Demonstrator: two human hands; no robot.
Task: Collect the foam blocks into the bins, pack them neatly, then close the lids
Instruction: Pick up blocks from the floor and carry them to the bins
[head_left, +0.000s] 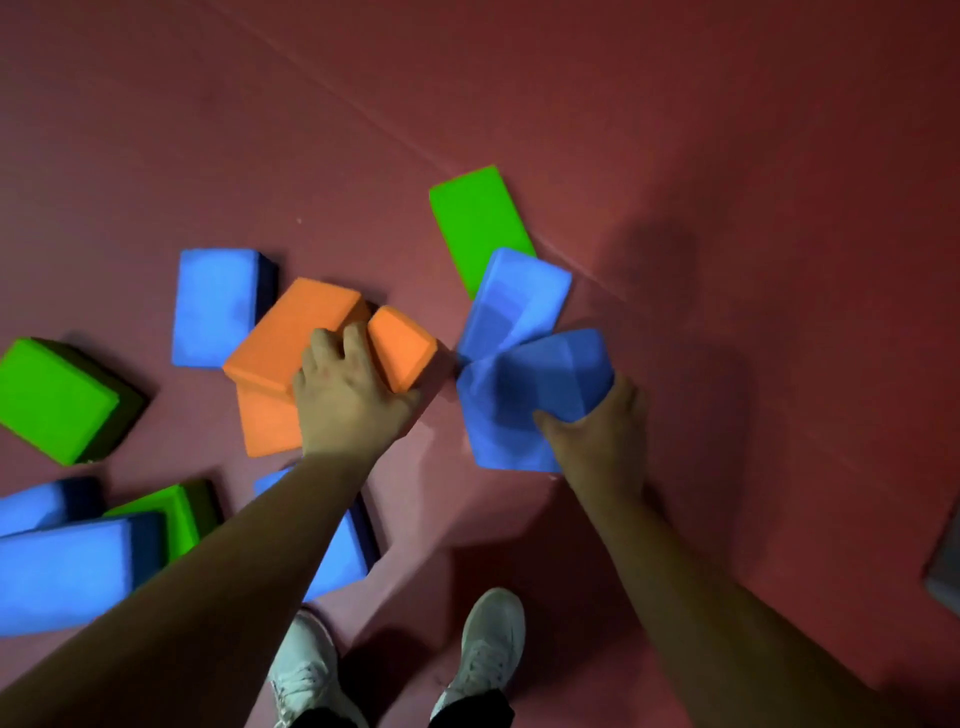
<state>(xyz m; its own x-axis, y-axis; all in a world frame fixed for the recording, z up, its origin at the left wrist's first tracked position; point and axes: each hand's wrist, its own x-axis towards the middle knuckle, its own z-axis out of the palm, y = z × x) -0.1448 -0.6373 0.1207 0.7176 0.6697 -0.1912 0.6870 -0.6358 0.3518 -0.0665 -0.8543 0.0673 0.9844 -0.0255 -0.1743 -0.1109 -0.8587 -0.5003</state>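
My left hand (347, 391) grips an orange foam block (402, 347), its fingers curled over the block's near edge. Beside it, a larger orange block (291, 340) lies tilted on another orange block (267, 423). My right hand (597, 431) holds a blue block (524, 400) by its right end. A second blue block (514, 301) lies just beyond, touching it. Behind that one lies a green block (478, 223), flat on the floor. More blue blocks (215, 306) and green blocks (52, 397) lie scattered at the left. No bin is in view.
The floor is a red mat (727, 182) with seams running diagonally. My two white shoes (488, 649) stand at the bottom centre. A blue block (343, 551) lies under my left forearm. A grey object's edge (945, 566) shows at the far right.
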